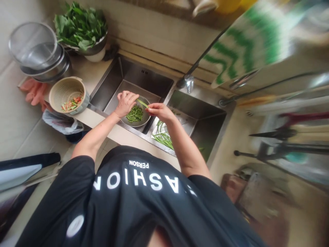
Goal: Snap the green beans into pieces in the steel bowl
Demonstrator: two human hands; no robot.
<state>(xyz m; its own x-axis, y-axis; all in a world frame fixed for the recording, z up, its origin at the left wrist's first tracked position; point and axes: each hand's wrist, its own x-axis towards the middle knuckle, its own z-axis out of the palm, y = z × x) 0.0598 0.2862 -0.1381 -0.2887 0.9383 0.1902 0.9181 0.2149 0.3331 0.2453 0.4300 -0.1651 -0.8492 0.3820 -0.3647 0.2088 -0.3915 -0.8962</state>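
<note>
A thin green stalk [143, 103] stretches between my two hands over the left sink basin. My left hand [126, 103] pinches its upper left end, and the fingers of my right hand [159, 112] are closed on its lower right end. Just below them, a round bowl [146, 119] rests in the left basin with a heap of short green pieces [134, 114] in it. Longer green stalks [163, 140] lie in the right basin, close to my right forearm, which hides part of them.
A beige strainer basket [56, 92] with red and green scraps stands left of the sink. Behind it are stacked metal bowls [41, 65] and a pot of leafy greens [81, 29]. The faucet [189, 84] rises behind the basins. A green-and-white cloth [246, 44] hangs at upper right.
</note>
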